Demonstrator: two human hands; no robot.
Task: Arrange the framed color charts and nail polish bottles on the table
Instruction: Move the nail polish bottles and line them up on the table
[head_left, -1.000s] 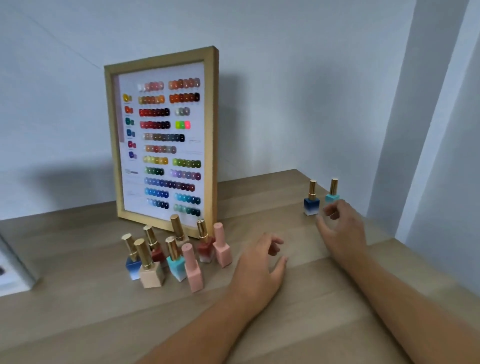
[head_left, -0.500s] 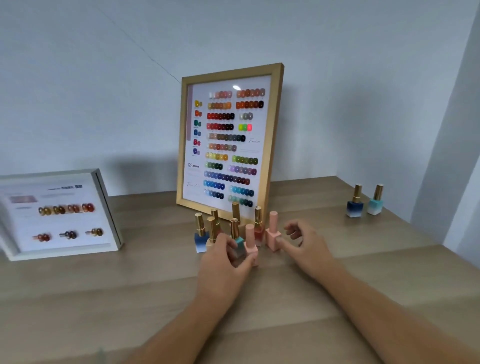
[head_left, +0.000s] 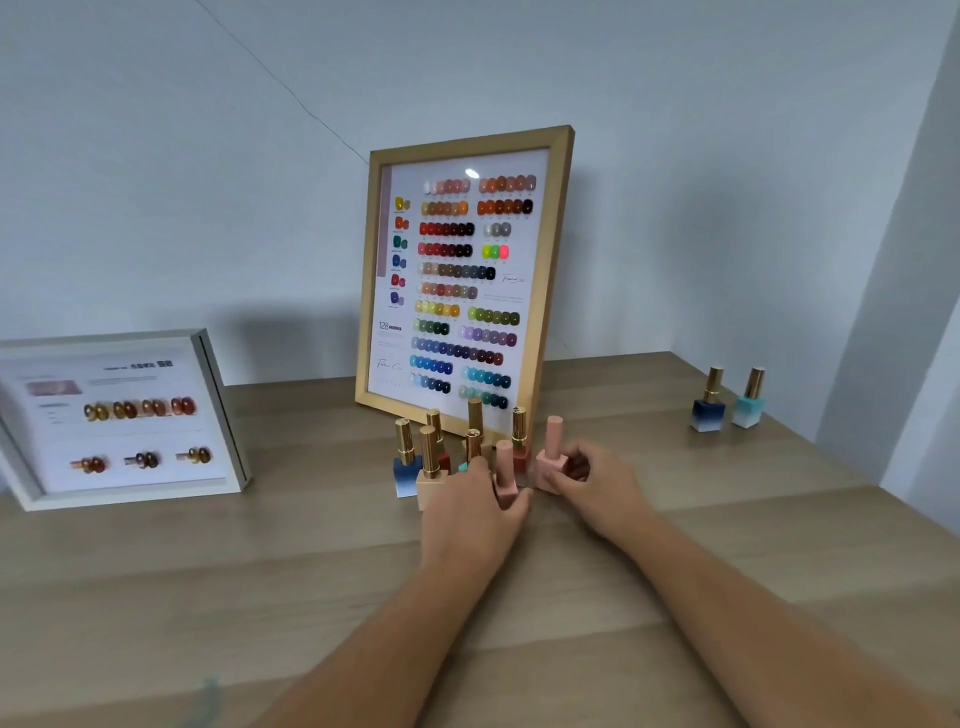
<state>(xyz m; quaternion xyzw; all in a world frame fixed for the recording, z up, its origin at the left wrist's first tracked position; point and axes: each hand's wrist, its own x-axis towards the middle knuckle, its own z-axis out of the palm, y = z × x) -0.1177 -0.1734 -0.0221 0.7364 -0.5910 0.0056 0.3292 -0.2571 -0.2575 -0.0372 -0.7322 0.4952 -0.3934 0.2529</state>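
A gold-framed color chart (head_left: 551, 291) leans upright against the wall at the table's middle. Several nail polish bottles cluster in front of it, among them a blue one (head_left: 406, 467) and a beige one (head_left: 430, 475). My left hand (head_left: 475, 512) is closed around a pink bottle (head_left: 505, 470) in the cluster. My right hand (head_left: 597, 480) grips another pink bottle (head_left: 551, 457) at its base. A white-framed chart (head_left: 218, 410) lies tilted at the left. Two more bottles, dark blue (head_left: 707, 402) and turquoise (head_left: 749, 400), stand apart at the right.
The wooden table (head_left: 260, 597) stretches toward me with open surface at the front. Its right edge runs beside a wall corner (head_left: 883, 415). The back wall stands just behind the charts.
My right hand came back from the two bottles at the right to the cluster. Both hands have closed on pink bottles. The view has swung left, so the white-framed chart now shows.
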